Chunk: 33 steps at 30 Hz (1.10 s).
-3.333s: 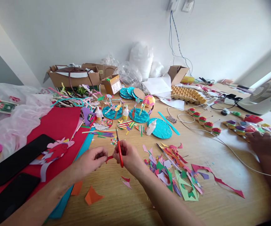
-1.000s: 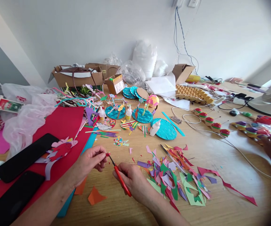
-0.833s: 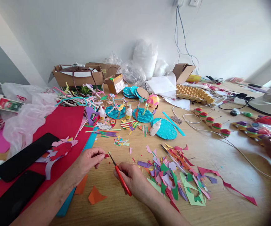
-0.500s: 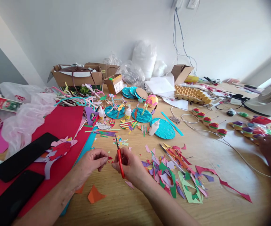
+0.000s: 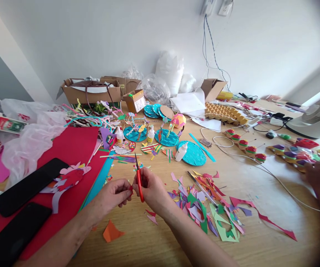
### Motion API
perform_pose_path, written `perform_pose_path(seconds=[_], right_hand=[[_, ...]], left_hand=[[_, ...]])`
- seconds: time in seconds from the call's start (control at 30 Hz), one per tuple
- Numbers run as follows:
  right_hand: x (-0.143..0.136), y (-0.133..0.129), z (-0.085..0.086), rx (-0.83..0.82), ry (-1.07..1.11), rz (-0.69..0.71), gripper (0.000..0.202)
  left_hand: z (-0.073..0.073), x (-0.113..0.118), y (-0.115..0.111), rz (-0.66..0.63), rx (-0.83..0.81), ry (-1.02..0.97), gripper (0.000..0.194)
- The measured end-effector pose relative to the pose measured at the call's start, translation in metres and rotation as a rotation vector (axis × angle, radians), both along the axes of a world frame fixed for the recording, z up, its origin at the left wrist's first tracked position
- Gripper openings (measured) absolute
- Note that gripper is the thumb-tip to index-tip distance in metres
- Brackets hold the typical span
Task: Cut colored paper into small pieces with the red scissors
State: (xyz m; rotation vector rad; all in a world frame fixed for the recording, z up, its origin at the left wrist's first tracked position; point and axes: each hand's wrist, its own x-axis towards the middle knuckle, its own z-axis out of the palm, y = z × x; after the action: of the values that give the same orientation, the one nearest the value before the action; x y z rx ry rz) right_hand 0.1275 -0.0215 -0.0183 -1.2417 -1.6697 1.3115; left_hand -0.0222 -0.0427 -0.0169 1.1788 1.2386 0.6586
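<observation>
My right hand (image 5: 151,185) is closed round red-handled scissors (image 5: 139,182), whose dark blades point up and away from me. Close beside it, my left hand (image 5: 118,192) pinches a small red paper piece (image 5: 131,190) between thumb and fingertips. The fingertips of both hands nearly meet at that piece. Below the hands, an orange paper scrap (image 5: 112,231) and a few red and pink slivers (image 5: 151,216) lie on the wooden table (image 5: 137,246).
Paper scraps (image 5: 195,200) are heaped to the right. Two dark phones (image 5: 30,185) rest on red paper (image 5: 73,148) at left. Glue bottles (image 5: 181,152) and blue discs (image 5: 194,155) stand ahead. Another person's hand (image 5: 319,178) is at the right edge, near a white cable (image 5: 273,172).
My hands have come closer together, and the scissors have shifted slightly left and up. A red sliver now lies on the table below my right hand.
</observation>
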Motion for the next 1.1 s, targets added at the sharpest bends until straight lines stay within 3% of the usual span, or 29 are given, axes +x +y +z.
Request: perform_pose_path(seconds=[0.13,0.27,0.5,1.1], right_hand=[[0.004,-0.004,0.008,0.030,0.009,0.027,0.013],[0.015,-0.019,0.017,0.027,-0.106,0.076,0.018],[0.026,-0.038,0.011,-0.003,-0.302,0.125,0.021],[0.023,-0.041,0.009,0.032,-0.282,0.130,0.025]], left_hand=[[0.003,-0.001,0.001,-0.013,0.047,0.015,0.020],[0.010,-0.003,-0.002,0.077,0.082,-0.061,0.020],[0.019,0.000,-0.006,0.153,0.120,-0.139,0.016],[0.021,0.008,-0.009,0.117,0.101,-0.136,0.019]])
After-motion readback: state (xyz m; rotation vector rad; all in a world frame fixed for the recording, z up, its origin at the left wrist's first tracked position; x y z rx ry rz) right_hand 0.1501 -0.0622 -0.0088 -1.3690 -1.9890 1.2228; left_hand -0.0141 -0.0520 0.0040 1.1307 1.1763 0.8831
